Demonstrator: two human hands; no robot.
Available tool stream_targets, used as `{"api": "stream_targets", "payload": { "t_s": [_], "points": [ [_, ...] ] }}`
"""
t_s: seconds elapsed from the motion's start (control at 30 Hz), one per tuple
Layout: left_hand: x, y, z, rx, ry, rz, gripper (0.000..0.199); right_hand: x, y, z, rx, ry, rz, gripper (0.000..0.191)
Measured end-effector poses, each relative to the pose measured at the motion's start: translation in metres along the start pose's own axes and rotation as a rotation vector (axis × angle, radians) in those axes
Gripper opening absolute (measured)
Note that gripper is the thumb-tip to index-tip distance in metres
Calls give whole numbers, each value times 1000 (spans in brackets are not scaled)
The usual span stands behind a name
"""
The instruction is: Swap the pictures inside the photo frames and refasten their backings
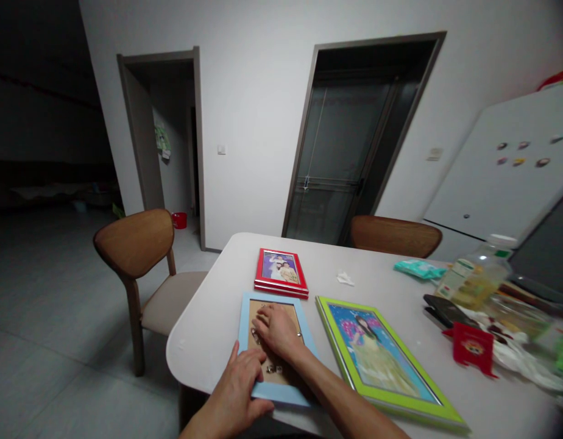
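Observation:
A light blue frame (245, 317) lies face down near the table's front edge, its brown backing board (288, 312) showing with small metal pieces (275, 369) on it. My left hand (238, 387) rests at the frame's lower left side, thumb and fingers apart on the border and board. Over the upper part of the board is my right hand (278, 329), fingers bent together and touching down near the metal pieces; what they hold, if anything, is hidden. Stacked red frames (281, 271) sit behind the blue one. To the right lies a green frame (382, 356) with a picture of a person in a dress.
On the white table (208, 317) are a scrap of white paper (345, 278), a teal packet (418, 269), a large bottle (478, 274), a black phone-like object (446, 310) and a red packet (473, 347). Wooden chairs stand at the left (138, 244) and behind (395, 236).

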State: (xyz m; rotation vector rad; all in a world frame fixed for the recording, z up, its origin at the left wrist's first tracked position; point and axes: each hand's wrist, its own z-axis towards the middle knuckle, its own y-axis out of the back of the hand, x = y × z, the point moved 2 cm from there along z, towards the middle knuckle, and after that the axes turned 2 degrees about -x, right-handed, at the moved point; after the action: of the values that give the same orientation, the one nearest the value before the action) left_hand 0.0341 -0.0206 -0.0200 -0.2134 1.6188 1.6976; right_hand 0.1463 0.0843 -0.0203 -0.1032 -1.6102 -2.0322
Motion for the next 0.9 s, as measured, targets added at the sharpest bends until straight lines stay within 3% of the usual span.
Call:
{"api": "stream_targets", "payload": {
  "t_s": [0.2, 0.4, 0.63, 0.8, 0.9],
  "points": [
    [4, -1, -1, 25, -34, -4, 34, -22, -6, 20, -75, -44, -115, 23],
    [2, 0, 0, 34, -23, -17, 33, -19, -15, 20, -46, 64, -60, 22],
    [4, -1, 1, 22, -23, -17, 34, -18, -13, 21, -44, 88, -26, 22],
    [7, -1, 3, 32, -40, -31, 37, -17, 11, -5, -75, 91, 16, 31],
    [5, 2, 4, 36, -27, -11, 34, -18, 27, -33, 71, 94, 32, 26]
  ]
}}
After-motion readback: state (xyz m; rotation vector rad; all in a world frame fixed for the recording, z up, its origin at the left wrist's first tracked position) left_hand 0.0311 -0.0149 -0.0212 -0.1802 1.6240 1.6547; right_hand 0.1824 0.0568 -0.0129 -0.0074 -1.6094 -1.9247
